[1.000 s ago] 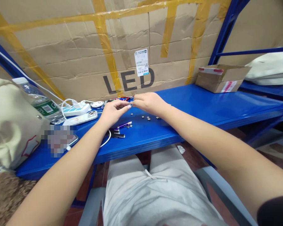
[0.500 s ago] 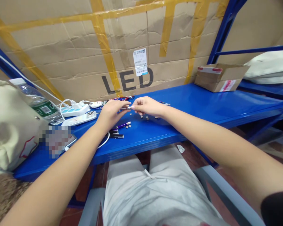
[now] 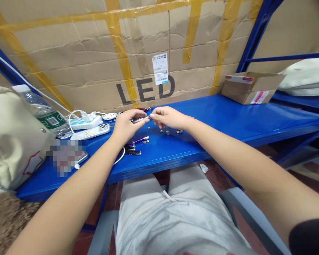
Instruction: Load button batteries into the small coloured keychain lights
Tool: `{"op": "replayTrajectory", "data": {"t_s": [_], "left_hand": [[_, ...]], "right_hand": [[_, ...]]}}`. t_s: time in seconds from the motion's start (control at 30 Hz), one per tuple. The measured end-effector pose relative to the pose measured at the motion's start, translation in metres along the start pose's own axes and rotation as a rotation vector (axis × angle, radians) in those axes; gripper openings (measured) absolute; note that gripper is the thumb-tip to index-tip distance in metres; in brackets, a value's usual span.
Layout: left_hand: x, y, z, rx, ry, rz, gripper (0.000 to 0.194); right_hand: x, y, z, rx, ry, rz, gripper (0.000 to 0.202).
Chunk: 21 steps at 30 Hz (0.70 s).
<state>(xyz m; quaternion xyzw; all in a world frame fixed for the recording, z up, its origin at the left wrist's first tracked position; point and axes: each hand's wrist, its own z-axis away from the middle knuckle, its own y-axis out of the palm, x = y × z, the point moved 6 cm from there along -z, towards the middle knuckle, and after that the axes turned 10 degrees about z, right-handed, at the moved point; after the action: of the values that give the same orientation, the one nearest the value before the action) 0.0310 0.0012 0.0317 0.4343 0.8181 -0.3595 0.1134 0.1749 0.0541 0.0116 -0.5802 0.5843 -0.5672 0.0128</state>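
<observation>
Between thumb and fingers, my left hand (image 3: 129,124) grips a slim silvery tube (image 3: 138,120) that points right. My right hand (image 3: 167,117) is pinched at the tube's right end; whether it holds a small separate part there is too small to tell. On the blue table below lie a purple tube (image 3: 141,140) and several dark tubes (image 3: 133,153). Small round button-like discs (image 3: 168,133) are scattered under and beside my right hand. Behind my hands is a cluster of red and dark slim items (image 3: 146,109), partly hidden.
On the left of the blue table (image 3: 159,163) are a white phone (image 3: 91,132), a power strip (image 3: 86,122), a bottle (image 3: 46,113), a blurred-out phone and a beige bag (image 3: 13,134). An open cardboard box (image 3: 251,86) stands at the right. A large carton rises behind.
The camera view has shifted slightly. My right hand has turned a little, with its thumb more visible at the tube's end; the tube now tilts slightly upward to the right.
</observation>
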Motion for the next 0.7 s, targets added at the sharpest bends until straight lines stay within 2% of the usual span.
{"op": "replayTrajectory", "data": {"t_s": [0.1, 0.2, 0.27, 0.4, 0.57, 0.7], "left_hand": [[0.003, 0.0, 0.0, 0.002, -0.036, 0.02, 0.022], [0.005, 0.0, 0.0, 0.012, -0.06, 0.051, 0.024], [0.007, 0.002, 0.001, 0.032, -0.064, 0.073, 0.024], [0.009, 0.006, 0.002, 0.081, -0.057, 0.123, 0.026], [0.007, 0.005, 0.002, 0.106, -0.043, 0.088, 0.024], [-0.002, 0.007, 0.003, 0.18, 0.069, -0.028, 0.015]], "right_hand": [[0.001, -0.004, 0.0, -0.062, -0.061, 0.165, 0.018], [0.008, -0.008, 0.0, -0.132, -0.222, 0.359, 0.015], [0.012, -0.007, 0.001, -0.128, -0.298, 0.498, 0.015], [0.018, -0.004, 0.004, -0.074, -0.332, 0.695, 0.017], [0.02, 0.001, 0.007, -0.029, -0.363, 0.743, 0.017], [0.016, 0.004, 0.008, 0.03, -0.364, 0.531, 0.018]]}}
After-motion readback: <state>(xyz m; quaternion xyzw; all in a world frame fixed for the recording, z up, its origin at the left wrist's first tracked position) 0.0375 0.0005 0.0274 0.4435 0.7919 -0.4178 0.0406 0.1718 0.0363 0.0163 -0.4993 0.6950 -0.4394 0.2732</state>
